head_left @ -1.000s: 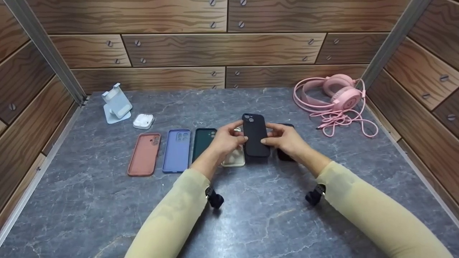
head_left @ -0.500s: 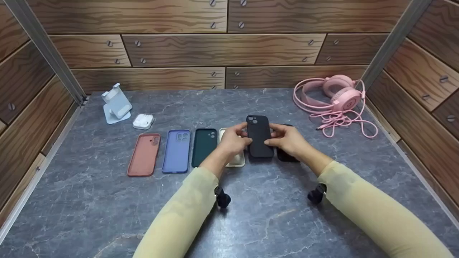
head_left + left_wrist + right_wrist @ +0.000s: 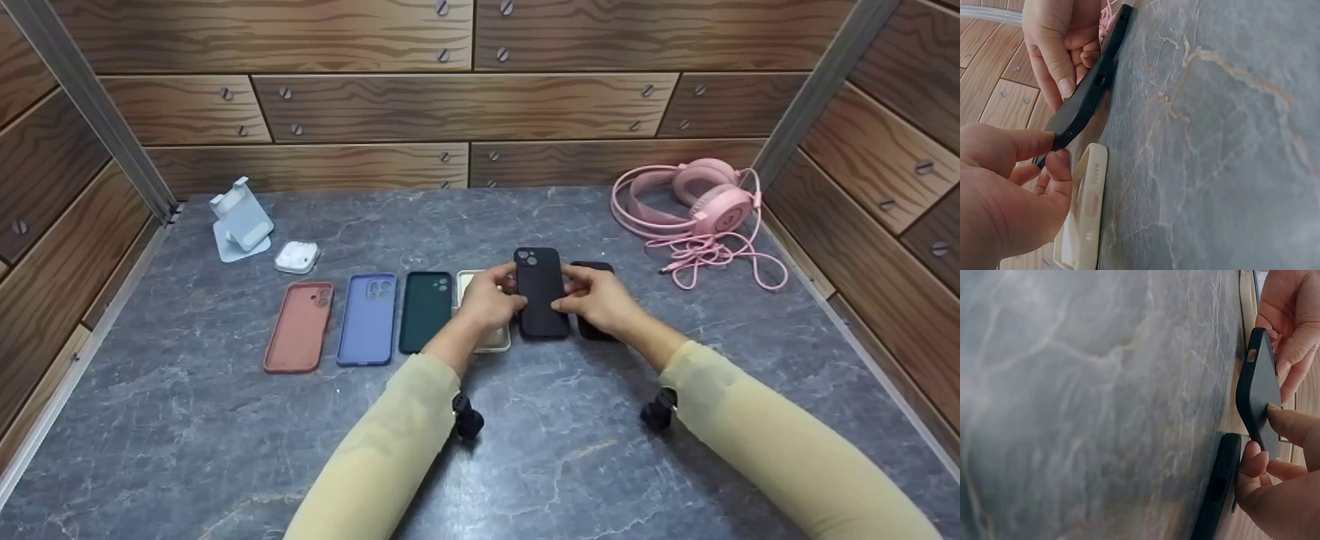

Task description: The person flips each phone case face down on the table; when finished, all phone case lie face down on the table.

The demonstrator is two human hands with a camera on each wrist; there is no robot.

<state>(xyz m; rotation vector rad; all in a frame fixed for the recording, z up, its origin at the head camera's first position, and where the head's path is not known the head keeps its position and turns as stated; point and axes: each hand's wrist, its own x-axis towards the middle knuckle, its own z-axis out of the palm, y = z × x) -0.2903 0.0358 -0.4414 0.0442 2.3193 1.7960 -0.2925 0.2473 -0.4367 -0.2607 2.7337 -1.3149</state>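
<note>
You hold the black phone case (image 3: pixel 541 294) by its long sides, just above the tabletop (image 3: pixel 225 435) in the middle of the frame. Your left hand (image 3: pixel 489 300) and right hand (image 3: pixel 596 298) pinch it with curled fingers. It looks light and bendy, so grip the edges. A cream case (image 3: pixel 1088 208) lies just left of it and another black case (image 3: pixel 1216 486) just right, both close.

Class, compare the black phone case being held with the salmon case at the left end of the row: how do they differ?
The black case is dark and held above the table by the left hand and right hand; the salmon case is pale reddish and lies flat, untouched. The black case shows its outer back; the salmon case shows its hollow inside. Both are phone cases with a camera cutout at the top.
</note>
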